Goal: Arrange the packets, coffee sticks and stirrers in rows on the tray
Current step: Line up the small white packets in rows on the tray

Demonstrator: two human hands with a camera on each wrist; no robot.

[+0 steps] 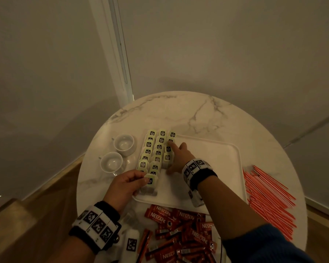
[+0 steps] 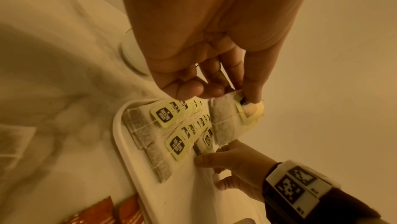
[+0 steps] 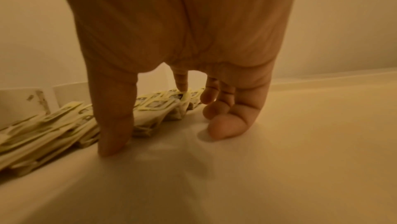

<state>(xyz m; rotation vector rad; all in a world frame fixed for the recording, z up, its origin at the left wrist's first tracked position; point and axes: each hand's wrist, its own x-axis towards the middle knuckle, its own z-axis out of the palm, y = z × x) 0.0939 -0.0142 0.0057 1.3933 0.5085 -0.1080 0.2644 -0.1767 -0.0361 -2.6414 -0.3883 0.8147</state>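
Left hand (image 1: pixel 124 184) pinches a tea bag (image 2: pixel 232 119) at tray's (image 1: pixel 224 149) near-left corner; right hand (image 1: pixel 179 156), index finger out, touches the tea-bag rows (image 1: pixel 156 149).

Two cups (image 1: pixel 124 144) stand on one table (image 1: pixel 207 114) with one tray (image 1: pixel 217 158). Three rows of tea bags (image 1: pixel 156 149) lie by the fingers (image 1: pixel 172 144); sticks (image 1: pixel 180 230) and stirrers (image 1: pixel 268 198) are too heaped to count.
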